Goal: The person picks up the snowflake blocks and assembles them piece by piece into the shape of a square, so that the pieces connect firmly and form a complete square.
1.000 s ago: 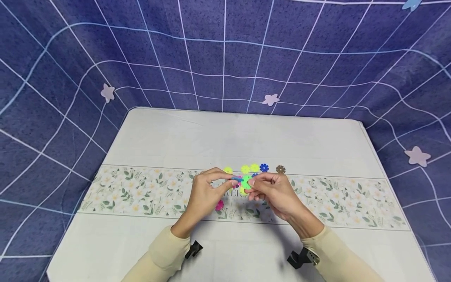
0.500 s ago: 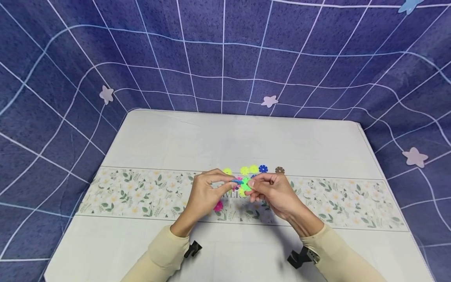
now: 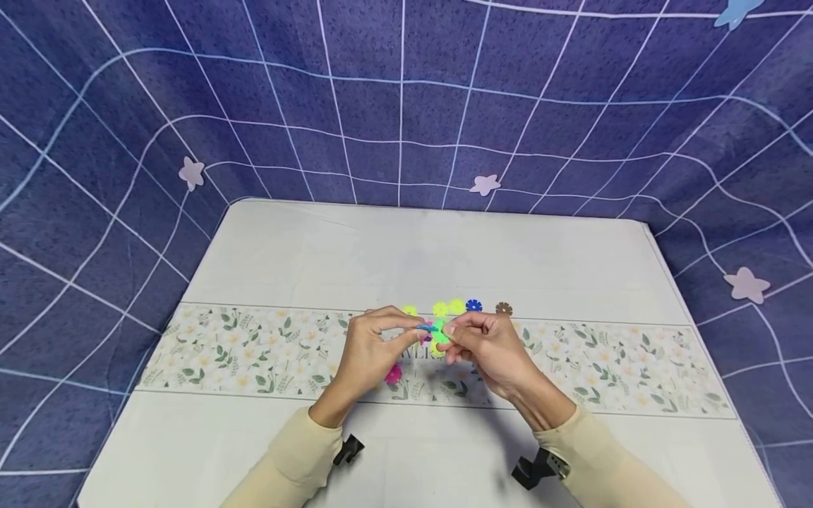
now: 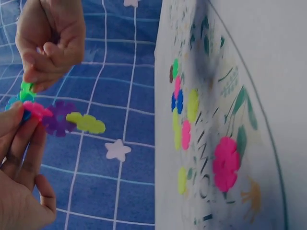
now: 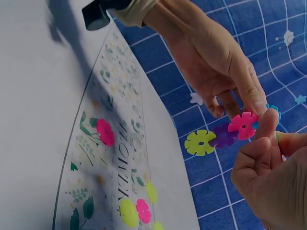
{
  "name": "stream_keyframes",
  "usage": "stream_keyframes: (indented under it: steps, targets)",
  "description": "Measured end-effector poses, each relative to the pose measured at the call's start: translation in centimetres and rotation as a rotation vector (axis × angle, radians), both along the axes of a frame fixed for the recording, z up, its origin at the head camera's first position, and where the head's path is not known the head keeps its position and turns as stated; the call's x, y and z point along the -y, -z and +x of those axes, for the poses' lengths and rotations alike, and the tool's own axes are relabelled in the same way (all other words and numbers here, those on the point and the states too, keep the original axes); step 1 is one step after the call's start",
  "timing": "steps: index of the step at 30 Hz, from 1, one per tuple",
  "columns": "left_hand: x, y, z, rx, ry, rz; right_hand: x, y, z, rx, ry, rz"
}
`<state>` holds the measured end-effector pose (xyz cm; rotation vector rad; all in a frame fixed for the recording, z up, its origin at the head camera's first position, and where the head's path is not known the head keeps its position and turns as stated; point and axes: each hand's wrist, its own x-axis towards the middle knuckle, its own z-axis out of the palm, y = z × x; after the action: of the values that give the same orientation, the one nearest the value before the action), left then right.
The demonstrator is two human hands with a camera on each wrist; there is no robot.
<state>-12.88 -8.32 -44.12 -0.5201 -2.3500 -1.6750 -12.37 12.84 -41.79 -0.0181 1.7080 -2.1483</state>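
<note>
Above the table my left hand (image 3: pixel 375 349) pinches a blue interlocking flower disc (image 4: pixel 13 101) between thumb and fingers. A pink disc (image 4: pixel 37 110), a purple disc (image 4: pixel 58 118) and a yellow-green disc (image 5: pixel 193 143) hang from it in a slotted chain. Thumb and fingertips of my right hand (image 3: pixel 495 353) pinch a bright green disc (image 3: pixel 440 329). Its edge meets the blue disc in the head view; fingers cover much of both pieces in the right wrist view.
Loose discs lie on the floral strip below: a pink one (image 3: pixel 394 373) nearest me, yellow ones (image 3: pixel 441 309), a dark blue one (image 3: pixel 473 305) and a brown one (image 3: pixel 504 309) farther back. A star-patterned blue curtain (image 3: pixel 400 106) surrounds the white tabletop (image 3: pixel 317 247).
My right hand has shifted slightly left with the green disc, bringing it closer against the blue one. My left hand stays nearly still. The view has tilted a little.
</note>
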Motion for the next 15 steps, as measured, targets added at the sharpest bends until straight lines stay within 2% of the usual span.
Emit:
stream_keyframes:
  steps: [5,9,15]
  targets:
    - [0.1,0.1,-0.1,-0.028,-0.006,-0.009,0.2,0.1,0.0,0.002,0.005,-0.005]
    - [0.5,-0.1,0.0,0.007,0.017,-0.016,0.4,0.3,-0.2,0.037,-0.011,0.009]
    - [1.4,-0.9,0.0,0.015,0.032,-0.112,0.7,0.4,-0.5,0.058,-0.061,0.025]
